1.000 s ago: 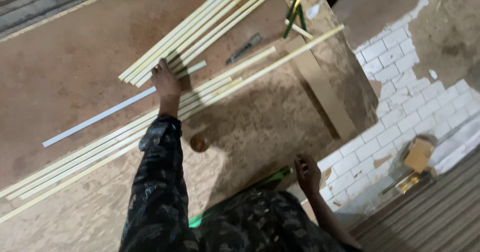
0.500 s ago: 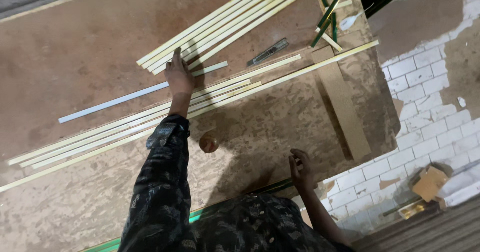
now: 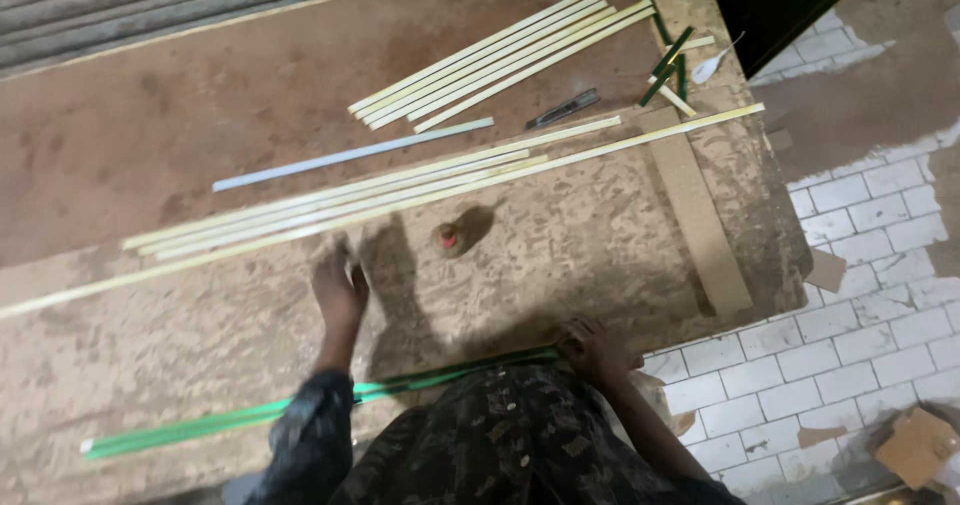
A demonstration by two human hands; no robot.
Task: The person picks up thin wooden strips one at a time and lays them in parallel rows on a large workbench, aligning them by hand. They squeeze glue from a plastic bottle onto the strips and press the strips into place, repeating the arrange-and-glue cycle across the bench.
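Green strips (image 3: 300, 410): long, thin, bundled along the worktop (image 3: 200, 165) edge, count unclear. Right hand (image 3: 592, 350) curls over their end; left hand (image 3: 338, 287) open, empty. One pale-blue strip (image 3: 350, 155) beyond.

Green strips (image 3: 300, 410): long, thin, bundled lengthwise, lying flat along the near edge of the board, running from lower left up toward the right. Their right end sits under the right hand (image 3: 592, 350). Pale yellow strips (image 3: 340, 200): long, flat, side by side, just beyond the left hand (image 3: 338, 287).
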